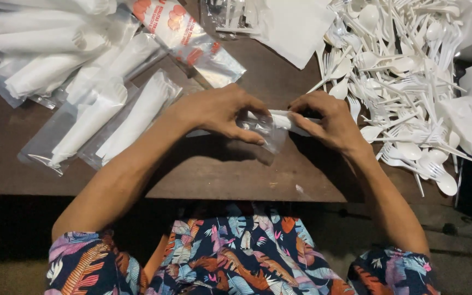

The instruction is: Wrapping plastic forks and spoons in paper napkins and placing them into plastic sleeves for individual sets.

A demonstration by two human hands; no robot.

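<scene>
Dark brown wooden table [236,180], mid-frame: left hand [217,112] pinches a clear plastic sleeve [266,131], right hand [326,120] pinches the white rolled napkin bundle [285,118] in it; loose white plastic cutlery pile [400,76] upper right.

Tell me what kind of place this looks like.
Probably a small home or workshop packing station for disposable cutlery sets. A heap of loose white plastic cutlery lies on a dark wooden table, filled clear sleeves are stacked opposite, and both hands hold a clear bag.
</scene>
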